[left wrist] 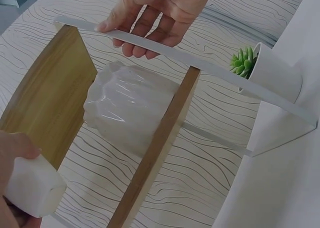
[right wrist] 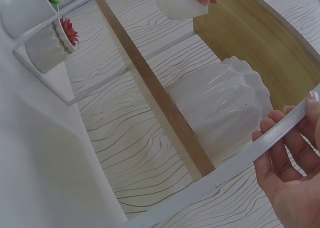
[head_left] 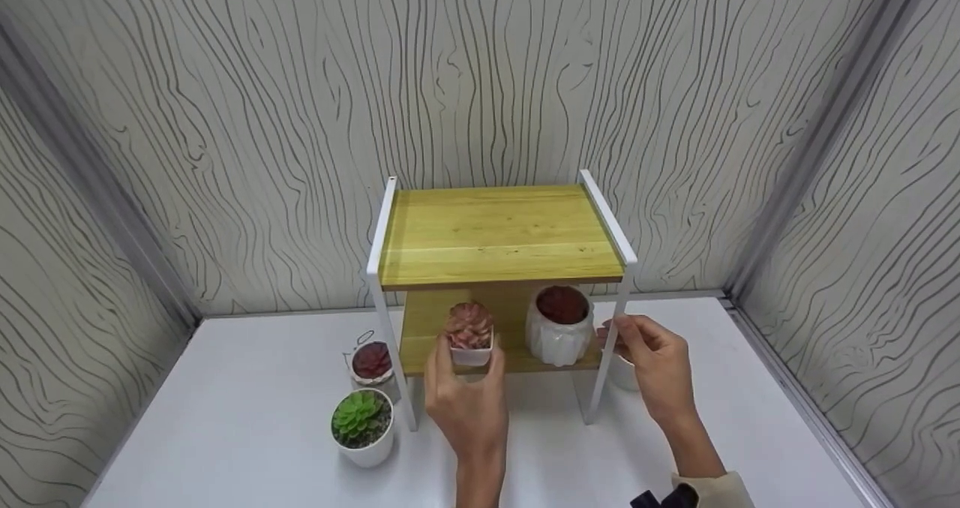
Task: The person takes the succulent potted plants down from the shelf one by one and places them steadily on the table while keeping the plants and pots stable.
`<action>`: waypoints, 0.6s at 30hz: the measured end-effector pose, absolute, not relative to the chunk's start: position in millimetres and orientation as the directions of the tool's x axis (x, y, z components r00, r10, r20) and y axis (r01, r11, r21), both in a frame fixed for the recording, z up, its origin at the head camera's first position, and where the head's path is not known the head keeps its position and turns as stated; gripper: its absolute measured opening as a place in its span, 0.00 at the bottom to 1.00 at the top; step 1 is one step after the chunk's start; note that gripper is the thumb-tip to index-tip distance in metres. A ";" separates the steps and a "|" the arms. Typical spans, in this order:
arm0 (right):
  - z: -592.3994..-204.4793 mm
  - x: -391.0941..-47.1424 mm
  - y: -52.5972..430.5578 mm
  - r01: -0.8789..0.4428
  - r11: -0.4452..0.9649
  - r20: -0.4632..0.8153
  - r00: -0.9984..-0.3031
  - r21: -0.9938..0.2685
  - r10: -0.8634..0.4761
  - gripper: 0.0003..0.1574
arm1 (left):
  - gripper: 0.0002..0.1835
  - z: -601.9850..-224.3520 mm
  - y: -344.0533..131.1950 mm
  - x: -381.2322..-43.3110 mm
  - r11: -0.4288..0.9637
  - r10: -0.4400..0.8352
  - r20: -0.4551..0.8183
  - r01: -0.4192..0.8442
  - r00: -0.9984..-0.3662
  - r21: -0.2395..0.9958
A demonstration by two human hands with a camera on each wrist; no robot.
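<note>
In the head view my left hand [head_left: 469, 410] holds a small white square pot [head_left: 471, 356] with a pinkish succulent [head_left: 470, 325] between thumb and fingers. The pot is at the front of a two-tier wooden shelf [head_left: 495, 230], near the left part of the lower tier. On that tier's right side stands a ridged white pot [head_left: 559, 339] with a dark red plant. My right hand [head_left: 664, 365] grips the shelf's white right front upright [right wrist: 240, 161], thumb on one side and curled fingers on the other.
Left of the shelf, a white pot with a green succulent [head_left: 358, 416] stands in front of one with a red succulent [head_left: 373, 360]. Beyond the right upright is another white pot [left wrist: 277, 73] with a green plant. Wood-grain-patterned walls [head_left: 480, 65] enclose the white table [head_left: 225, 418].
</note>
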State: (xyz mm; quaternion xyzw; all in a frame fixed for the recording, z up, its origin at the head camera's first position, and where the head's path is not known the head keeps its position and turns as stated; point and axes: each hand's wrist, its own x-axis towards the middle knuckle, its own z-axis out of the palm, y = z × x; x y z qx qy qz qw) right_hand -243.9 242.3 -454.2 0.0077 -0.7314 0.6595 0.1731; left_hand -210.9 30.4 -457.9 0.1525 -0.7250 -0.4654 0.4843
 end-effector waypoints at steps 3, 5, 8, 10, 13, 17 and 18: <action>-453.9 -243.4 242.5 -0.239 0.139 0.265 -0.940 -0.961 0.217 0.20 | 0.35 -455.6 28.3 -208.2 0.526 -0.676 0.567 0.231 -0.470 0.819; -453.6 -242.8 242.5 -0.237 0.141 0.264 -0.940 -0.961 0.216 0.20 | 0.35 -454.5 27.1 -206.5 0.530 -0.677 0.573 0.234 -0.462 0.815; -453.1 -242.3 242.6 -0.235 0.144 0.262 -0.941 -0.961 0.216 0.20 | 0.35 -452.3 25.0 -203.5 0.526 -0.681 0.569 0.233 -0.460 0.818; -453.1 -242.3 242.4 -0.233 0.143 0.260 -0.942 -0.962 0.214 0.20 | 0.35 -451.4 23.2 -201.7 0.517 -0.687 0.560 0.230 -0.464 0.825; -453.4 -242.4 242.2 -0.233 0.149 0.261 -0.941 -0.961 0.214 0.20 | 0.35 -450.0 20.3 -198.8 0.501 -0.695 0.545 0.227 -0.469 0.835; -455.0 -243.2 242.1 -0.255 0.133 0.279 -0.937 -0.958 0.211 0.19 | 0.35 -449.6 16.0 -195.3 0.510 -0.695 0.561 0.242 -0.449 0.825; -455.4 -243.4 242.1 -0.260 0.129 0.283 -0.936 -0.957 0.211 0.18 | 0.36 -449.7 15.0 -194.6 0.517 -0.693 0.571 0.250 -0.440 0.819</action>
